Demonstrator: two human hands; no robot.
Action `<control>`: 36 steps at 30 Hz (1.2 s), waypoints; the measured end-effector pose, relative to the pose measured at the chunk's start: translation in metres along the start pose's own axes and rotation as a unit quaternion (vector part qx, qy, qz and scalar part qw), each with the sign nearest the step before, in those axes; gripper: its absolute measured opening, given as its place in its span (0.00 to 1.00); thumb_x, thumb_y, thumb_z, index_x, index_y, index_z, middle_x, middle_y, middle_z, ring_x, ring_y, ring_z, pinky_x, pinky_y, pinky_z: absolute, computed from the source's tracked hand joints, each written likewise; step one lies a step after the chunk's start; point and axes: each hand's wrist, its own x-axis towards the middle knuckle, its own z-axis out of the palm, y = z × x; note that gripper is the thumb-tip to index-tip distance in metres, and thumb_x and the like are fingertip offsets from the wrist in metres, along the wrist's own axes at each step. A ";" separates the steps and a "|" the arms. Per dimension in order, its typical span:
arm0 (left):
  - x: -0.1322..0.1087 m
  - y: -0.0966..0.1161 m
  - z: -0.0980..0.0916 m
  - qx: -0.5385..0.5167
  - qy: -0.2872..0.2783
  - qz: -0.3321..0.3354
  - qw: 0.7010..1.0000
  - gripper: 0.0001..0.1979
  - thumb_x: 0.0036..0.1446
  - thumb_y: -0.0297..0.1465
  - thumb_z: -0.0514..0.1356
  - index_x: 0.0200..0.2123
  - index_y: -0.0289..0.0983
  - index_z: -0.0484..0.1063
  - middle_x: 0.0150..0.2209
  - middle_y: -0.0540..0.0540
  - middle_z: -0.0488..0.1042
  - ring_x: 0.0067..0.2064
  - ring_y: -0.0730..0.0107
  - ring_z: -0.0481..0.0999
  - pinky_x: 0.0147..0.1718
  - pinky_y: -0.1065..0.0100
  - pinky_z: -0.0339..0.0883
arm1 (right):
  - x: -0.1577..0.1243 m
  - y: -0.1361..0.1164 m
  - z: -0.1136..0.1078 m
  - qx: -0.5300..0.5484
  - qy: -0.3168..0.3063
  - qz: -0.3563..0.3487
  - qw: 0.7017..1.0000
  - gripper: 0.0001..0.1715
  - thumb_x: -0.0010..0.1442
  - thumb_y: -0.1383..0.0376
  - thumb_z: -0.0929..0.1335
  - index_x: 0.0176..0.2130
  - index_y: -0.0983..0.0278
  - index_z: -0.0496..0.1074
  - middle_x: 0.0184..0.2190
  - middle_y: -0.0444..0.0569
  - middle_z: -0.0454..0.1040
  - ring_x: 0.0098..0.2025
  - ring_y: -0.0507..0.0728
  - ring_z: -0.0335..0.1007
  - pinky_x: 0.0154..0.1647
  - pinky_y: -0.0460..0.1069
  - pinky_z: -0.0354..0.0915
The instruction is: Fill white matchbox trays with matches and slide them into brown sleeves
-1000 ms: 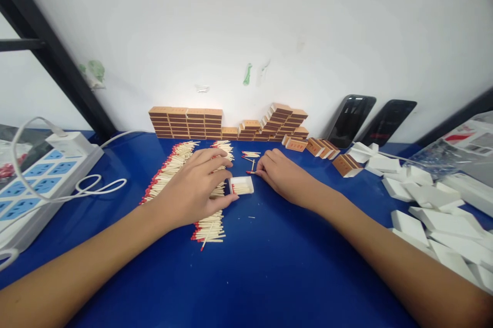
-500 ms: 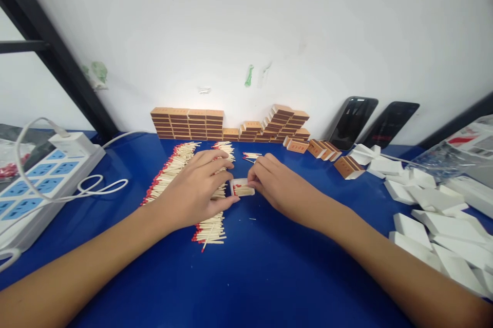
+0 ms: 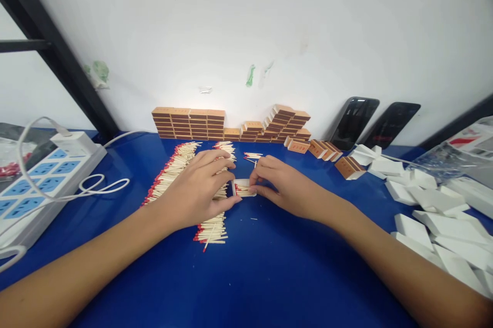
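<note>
Between my hands a small white matchbox tray (image 3: 243, 181) sits low over the blue table, with red-tipped matches (image 3: 242, 190) lying inside. My left hand (image 3: 204, 184) holds the tray's left end, thumb on the near side and fingers on the far side. At the right end, my right hand (image 3: 274, 178) is closed, its thumb and fingertips pinching the tray's edge. Under and beside my left hand lie a long pile of matches (image 3: 164, 179) and a second pile (image 3: 211, 229), both partly covered. Beyond the tray are a few loose matches (image 3: 253, 155).
Brown matchboxes (image 3: 188, 125) stand stacked along the wall, with loose matchbox sleeves (image 3: 349, 168) to their right. Several white trays (image 3: 447, 215) are heaped on the right. Two dark phones (image 3: 354, 122) lean on the wall. A power strip (image 3: 42, 184) with white cables is at left.
My right thumb has moved down along the tray's right end, and more of the thumb shows. The left hand keeps its hold. The whole view has shifted slightly.
</note>
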 end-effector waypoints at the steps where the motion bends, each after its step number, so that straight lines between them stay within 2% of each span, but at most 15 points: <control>1: 0.000 0.000 0.000 0.000 -0.002 -0.001 1.000 0.13 0.65 0.39 0.67 0.43 0.35 0.77 0.51 0.39 0.79 0.61 0.48 0.72 0.61 0.47 0.69 | 0.000 0.001 0.001 0.011 -0.002 0.005 1.000 0.03 0.71 0.68 0.68 0.42 0.62 0.73 0.42 0.51 0.72 0.46 0.59 0.67 0.46 0.53 0.66; 8: 0.001 0.000 -0.001 -0.004 0.001 -0.001 1.000 0.12 0.64 0.39 0.67 0.42 0.36 0.77 0.51 0.39 0.79 0.61 0.49 0.73 0.60 0.47 0.70 | 0.002 -0.004 0.006 0.057 0.022 0.024 0.998 0.05 0.70 0.66 0.69 0.39 0.61 0.74 0.36 0.47 0.71 0.39 0.56 0.68 0.41 0.51 0.65; 11: 0.001 0.000 0.000 -0.001 -0.002 -0.002 1.000 0.12 0.64 0.39 0.67 0.42 0.35 0.77 0.50 0.39 0.80 0.61 0.48 0.73 0.60 0.46 0.69 | 0.005 0.011 0.003 0.056 0.078 0.036 0.995 0.06 0.71 0.64 0.68 0.40 0.61 0.75 0.36 0.47 0.72 0.38 0.56 0.68 0.41 0.52 0.66; 13: 0.000 0.001 0.000 0.001 -0.005 0.000 1.000 0.12 0.65 0.39 0.66 0.42 0.35 0.77 0.50 0.39 0.80 0.61 0.48 0.73 0.60 0.46 0.69 | 0.006 0.028 0.002 0.014 0.129 0.035 0.991 0.06 0.71 0.66 0.67 0.44 0.62 0.75 0.39 0.51 0.73 0.42 0.59 0.70 0.45 0.55 0.67; 14: 0.000 0.001 0.000 0.001 -0.006 0.001 1.000 0.13 0.65 0.39 0.66 0.41 0.35 0.77 0.50 0.39 0.80 0.61 0.48 0.73 0.60 0.46 0.69 | 0.006 0.036 0.002 -0.017 0.134 0.028 0.990 0.08 0.71 0.67 0.66 0.47 0.62 0.75 0.42 0.53 0.74 0.46 0.62 0.70 0.50 0.58 0.67; 16: 0.000 0.002 0.000 0.002 -0.005 0.003 1.000 0.13 0.65 0.40 0.66 0.42 0.35 0.77 0.51 0.39 0.80 0.61 0.48 0.73 0.60 0.46 0.69 | 0.006 0.051 0.003 -0.053 0.115 0.025 0.992 0.13 0.72 0.66 0.65 0.53 0.62 0.75 0.47 0.56 0.74 0.51 0.65 0.68 0.55 0.62 0.66; 18: 0.000 0.002 0.000 0.003 -0.004 0.001 1.000 0.12 0.66 0.39 0.66 0.42 0.35 0.78 0.51 0.39 0.79 0.61 0.48 0.72 0.60 0.46 0.69 | 0.006 0.059 0.005 -0.062 0.090 0.023 0.994 0.14 0.72 0.65 0.65 0.54 0.61 0.75 0.49 0.57 0.73 0.52 0.66 0.68 0.56 0.63 0.66; 25: 0.000 0.002 0.000 0.005 -0.007 0.001 1.000 0.13 0.66 0.40 0.66 0.41 0.35 0.78 0.51 0.39 0.79 0.61 0.48 0.72 0.61 0.46 0.69 | 0.008 0.056 0.010 -0.073 0.084 0.028 0.993 0.07 0.72 0.63 0.66 0.42 0.61 0.74 0.44 0.56 0.73 0.47 0.64 0.66 0.51 0.61 0.67; 30: 0.001 0.002 -0.001 0.002 -0.005 -0.001 1.000 0.12 0.65 0.39 0.66 0.41 0.35 0.77 0.51 0.39 0.79 0.61 0.48 0.73 0.60 0.47 0.69 | 0.008 0.054 0.009 -0.091 0.086 0.032 0.992 0.06 0.70 0.66 0.66 0.38 0.62 0.72 0.41 0.55 0.73 0.45 0.64 0.65 0.48 0.59 0.65; 36: 0.001 0.002 -0.001 0.003 -0.005 0.002 1.000 0.12 0.65 0.39 0.66 0.42 0.35 0.77 0.51 0.38 0.79 0.61 0.47 0.72 0.60 0.45 0.69 | 0.012 0.044 0.013 -0.067 0.120 0.107 0.985 0.07 0.67 0.64 0.68 0.34 0.61 0.71 0.36 0.52 0.74 0.43 0.62 0.68 0.45 0.57 0.65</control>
